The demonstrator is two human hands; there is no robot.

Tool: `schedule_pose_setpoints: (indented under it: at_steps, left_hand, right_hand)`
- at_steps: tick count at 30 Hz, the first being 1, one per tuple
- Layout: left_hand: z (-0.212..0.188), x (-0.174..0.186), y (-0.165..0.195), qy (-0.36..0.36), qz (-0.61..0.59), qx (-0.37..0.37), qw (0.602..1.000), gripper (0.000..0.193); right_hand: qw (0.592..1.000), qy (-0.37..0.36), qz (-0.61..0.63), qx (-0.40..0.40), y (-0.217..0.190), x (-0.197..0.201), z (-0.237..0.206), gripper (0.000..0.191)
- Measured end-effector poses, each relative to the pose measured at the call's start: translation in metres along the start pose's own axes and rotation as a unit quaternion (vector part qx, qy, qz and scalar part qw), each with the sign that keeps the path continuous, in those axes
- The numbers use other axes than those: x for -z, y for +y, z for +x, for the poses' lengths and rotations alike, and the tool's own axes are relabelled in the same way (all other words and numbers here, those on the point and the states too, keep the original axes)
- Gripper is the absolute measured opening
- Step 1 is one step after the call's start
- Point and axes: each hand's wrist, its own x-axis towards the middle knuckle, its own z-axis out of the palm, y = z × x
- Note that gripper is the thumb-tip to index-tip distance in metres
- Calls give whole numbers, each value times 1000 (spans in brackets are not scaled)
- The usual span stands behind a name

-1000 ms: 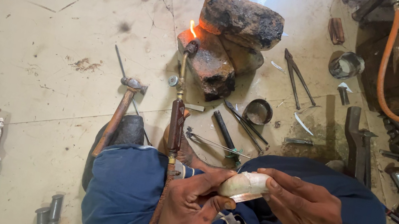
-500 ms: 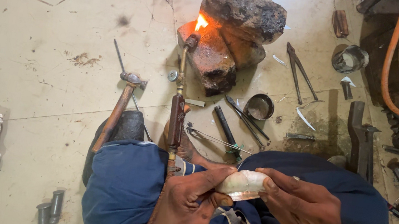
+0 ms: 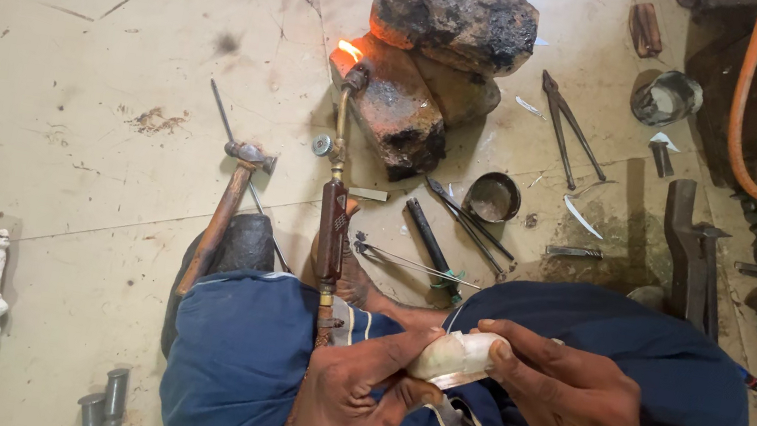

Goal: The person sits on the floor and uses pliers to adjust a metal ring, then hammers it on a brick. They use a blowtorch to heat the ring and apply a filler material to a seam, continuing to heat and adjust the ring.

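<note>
Hands meet over our lap: we pinch a small whitish lump (image 3: pixel 455 357) between them, our left hand (image 3: pixel 348 406) closed on its near end, our right hand (image 3: pixel 571 401) gripping its far end. A lit torch (image 3: pixel 337 196) lies along our leg, its flame at the charred bricks (image 3: pixel 428 59). A hammer (image 3: pixel 225 209) rests just left of it.

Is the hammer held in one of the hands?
No, the hammer lies on the floor beside the knee, while the left hand and right hand both hold a whitish lump.
</note>
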Motion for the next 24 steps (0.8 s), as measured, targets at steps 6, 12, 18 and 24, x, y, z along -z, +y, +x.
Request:
schedule_pose_setpoints:
  at_steps: [6,12,18,24]
  left_hand:
    - [-3,-1,-4,1,8,29,1000,47]
    - [-6,1,-3,-5,41,49,998,48]
    - [-9,-2,-5,-14,78,-10,997,48]
    - [-6,-1,-9,-15,66,68,995,47]
  right_hand:
    - [1000,1,5,-14,4,-2,-5,35]
    - [999,-39,-18,-24,0,-1,-8,34]
    - [997,-67,-39,-4,3,2,-9,38]
    - [993,-71,-79,-59,7,-1,-15,35]
